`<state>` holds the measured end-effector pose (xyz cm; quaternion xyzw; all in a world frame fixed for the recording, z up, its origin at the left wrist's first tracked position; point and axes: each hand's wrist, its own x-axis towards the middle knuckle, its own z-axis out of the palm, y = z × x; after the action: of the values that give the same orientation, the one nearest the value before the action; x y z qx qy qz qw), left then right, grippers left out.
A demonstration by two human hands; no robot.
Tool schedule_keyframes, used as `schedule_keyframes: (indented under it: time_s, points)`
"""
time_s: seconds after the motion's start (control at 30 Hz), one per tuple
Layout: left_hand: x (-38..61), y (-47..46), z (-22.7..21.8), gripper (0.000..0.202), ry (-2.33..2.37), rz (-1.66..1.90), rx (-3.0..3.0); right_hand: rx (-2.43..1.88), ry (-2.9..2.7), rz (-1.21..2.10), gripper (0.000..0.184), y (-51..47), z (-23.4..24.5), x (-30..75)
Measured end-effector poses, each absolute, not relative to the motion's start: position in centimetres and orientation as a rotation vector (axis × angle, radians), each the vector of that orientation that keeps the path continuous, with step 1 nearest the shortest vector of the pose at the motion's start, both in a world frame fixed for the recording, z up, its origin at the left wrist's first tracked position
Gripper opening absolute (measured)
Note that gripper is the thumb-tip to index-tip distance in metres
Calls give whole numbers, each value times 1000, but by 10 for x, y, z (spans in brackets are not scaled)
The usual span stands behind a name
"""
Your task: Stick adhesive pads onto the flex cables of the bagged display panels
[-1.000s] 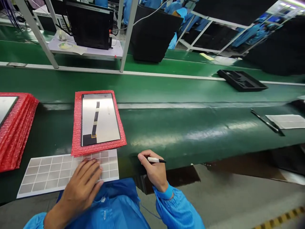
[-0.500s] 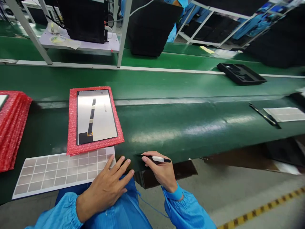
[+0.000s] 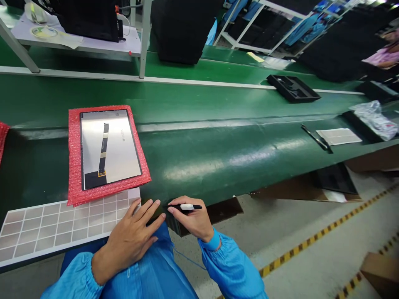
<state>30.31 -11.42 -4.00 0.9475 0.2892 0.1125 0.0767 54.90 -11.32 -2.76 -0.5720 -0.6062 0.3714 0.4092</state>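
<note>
My right hand (image 3: 192,216) pinches a black-and-white pen (image 3: 188,207) above the bench's front edge, its tip pointing left. Spread flat, my left hand (image 3: 132,234) lies over the right end of a white sheet of greyish square labels (image 3: 50,226). Just beyond the sheet is a flat display panel (image 3: 120,149), silvery back upward, with a dark ribbon cable (image 3: 104,147) running along it. Beneath the panel a red bubble-wrap pouch (image 3: 75,166) overlaps the far edge of the label sheet.
More red bubble wrap (image 3: 3,135) shows at the left edge. To the right lie tweezers (image 3: 315,138), a pale sheet (image 3: 339,136) and a plastic bag (image 3: 375,118). A black tray (image 3: 293,88) sits farther back. White frame posts (image 3: 144,41) stand behind the bench.
My view has swung to the right, so the bench things appear farther left. Both hands keep nearly the same pose, and the pen stays in my right hand.
</note>
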Motion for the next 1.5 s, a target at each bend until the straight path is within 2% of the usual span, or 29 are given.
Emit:
schedule_keyframes:
  time_s: [1.0, 1.17, 1.5]
  points:
    - [304, -114, -36, 52, 909, 360, 2777, -1404, -1533, 934, 2, -112, -30, 547]
    - [305, -113, -35, 54, 902, 363, 2775, -1432, -1519, 966, 7, -112, -29, 547]
    - [305, -113, -36, 56, 902, 376, 2776, -1425, -1508, 956, 4, -113, -31, 547]
